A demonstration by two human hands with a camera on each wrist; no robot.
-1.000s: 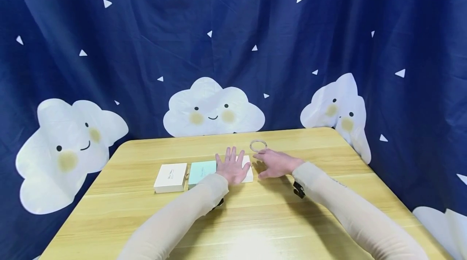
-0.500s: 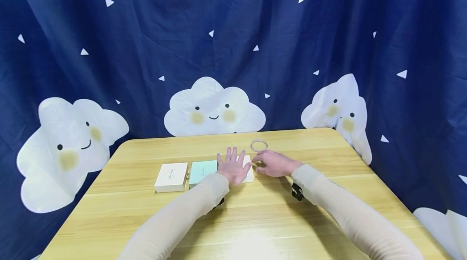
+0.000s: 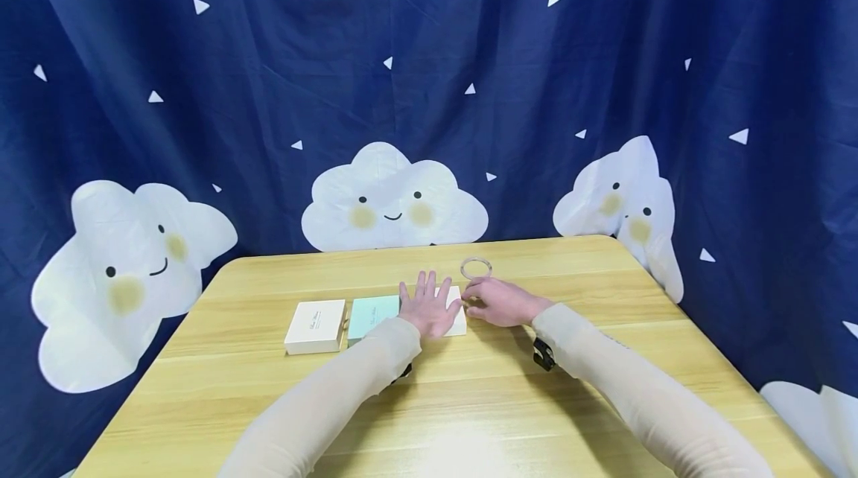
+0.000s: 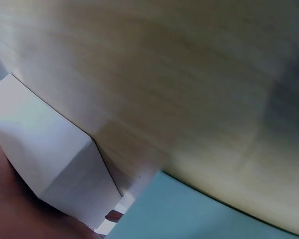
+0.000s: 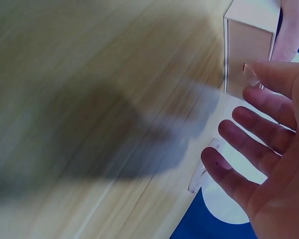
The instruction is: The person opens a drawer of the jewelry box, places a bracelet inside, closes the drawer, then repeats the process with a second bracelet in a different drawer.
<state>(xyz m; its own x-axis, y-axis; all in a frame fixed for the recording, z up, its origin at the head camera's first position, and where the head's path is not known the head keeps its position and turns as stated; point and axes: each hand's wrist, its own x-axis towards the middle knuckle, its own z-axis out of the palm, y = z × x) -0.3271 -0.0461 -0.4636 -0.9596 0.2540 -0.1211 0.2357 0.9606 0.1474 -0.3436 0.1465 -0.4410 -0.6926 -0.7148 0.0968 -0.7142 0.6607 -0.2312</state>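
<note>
My left hand [image 3: 429,314] lies with fingers spread over the white box [image 3: 459,323], covering most of it. That box is also at the lower left of the left wrist view, with part of the hand along its edge. My right hand [image 3: 504,301] is at the box's right side. In the right wrist view its thumb and index finger pinch a small pull tab [image 5: 250,77] on the end face of the white box [image 5: 241,42]; the other fingers are loosely bent. A pinkish bangle [image 3: 475,267] lies on the table just beyond the right hand.
To the left of the covered box sit a mint-green box [image 3: 372,316] and another white box [image 3: 315,327], with a ribbon loop [image 3: 345,323] between them. All rest on a wooden table [image 3: 469,389] before a blue cloud-print curtain [image 3: 429,91].
The right hand has moved slightly left to the box's end, and its thumb and fingers have drawn together. The left hand stays on the box.
</note>
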